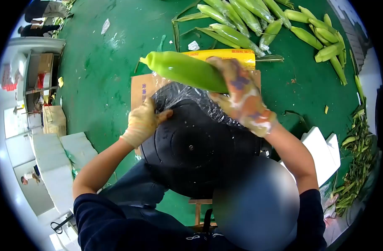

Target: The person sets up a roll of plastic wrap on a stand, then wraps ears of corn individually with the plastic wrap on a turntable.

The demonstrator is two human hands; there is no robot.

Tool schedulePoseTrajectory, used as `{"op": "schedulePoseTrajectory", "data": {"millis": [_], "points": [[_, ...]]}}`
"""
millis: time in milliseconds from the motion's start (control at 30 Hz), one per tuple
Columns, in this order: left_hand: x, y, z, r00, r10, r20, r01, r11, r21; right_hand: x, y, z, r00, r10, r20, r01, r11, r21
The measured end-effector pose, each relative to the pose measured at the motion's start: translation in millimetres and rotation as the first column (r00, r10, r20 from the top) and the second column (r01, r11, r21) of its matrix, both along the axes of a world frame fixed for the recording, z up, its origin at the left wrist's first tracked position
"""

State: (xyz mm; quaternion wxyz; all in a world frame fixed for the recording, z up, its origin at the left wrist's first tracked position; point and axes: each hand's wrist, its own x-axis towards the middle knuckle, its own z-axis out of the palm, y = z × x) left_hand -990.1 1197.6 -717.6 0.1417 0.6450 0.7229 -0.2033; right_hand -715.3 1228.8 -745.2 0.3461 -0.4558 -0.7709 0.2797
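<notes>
My right hand, in a stained glove, is closed around the thick end of an ear of corn in its green husk. The ear lies nearly level, its pale stub pointing left. Below it, clear plastic film stretches over the far part of a round black surface. My left hand, in a pale glove, pinches the film's left edge, thumb towards the black surface. Behind the ear lies a yellow printed roll, partly hidden by my right hand. A cardboard piece shows under the film.
Several film-wrapped ears of corn lie on the green floor, with a pile of unwrapped ears to their right. Stripped husks heap along the right side. A white foam box stands by my right arm. People are far left.
</notes>
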Motion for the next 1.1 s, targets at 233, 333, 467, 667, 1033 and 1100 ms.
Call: {"op": "schedulePoseTrajectory", "data": {"millis": [233,333,467,667,1033,1100], "points": [[-57.3,-10.7,11.3,-0.221,0.481,0.848,-0.416,0.74,-0.528,-23.5,-51.8,-16.4,0.84,-0.076,0.537,0.057,0.997,0.052],[-16.0,-0.2,36.1,0.124,0.1,0.987,-0.376,0.925,-0.047,-18.3,-60.3,-13.7,0.893,0.235,0.384,-0.25,0.968,-0.011],[17.9,4.5,5.2,0.631,-0.566,0.53,0.275,0.802,0.53,-16.0,-43.5,5.0,0.862,0.033,0.505,-0.155,0.967,0.202],[14.4,25.4,-17.6,0.733,-0.648,0.209,0.514,0.728,0.454,-9.4,-106.3,-6.2,0.834,-0.225,0.504,0.173,0.974,0.147],[3.9,-99.7,13.3,0.606,-0.51,0.611,0.59,0.803,0.084,6.9,-136.0,-9.8,0.93,-0.285,-0.23,0.172,0.894,-0.414],[4.3,-94.9,4.1,0.741,-0.522,0.422,0.464,0.853,0.24,-17.9,-142.3,7.3,0.905,0.159,0.395,-0.107,0.983,-0.152]]}}
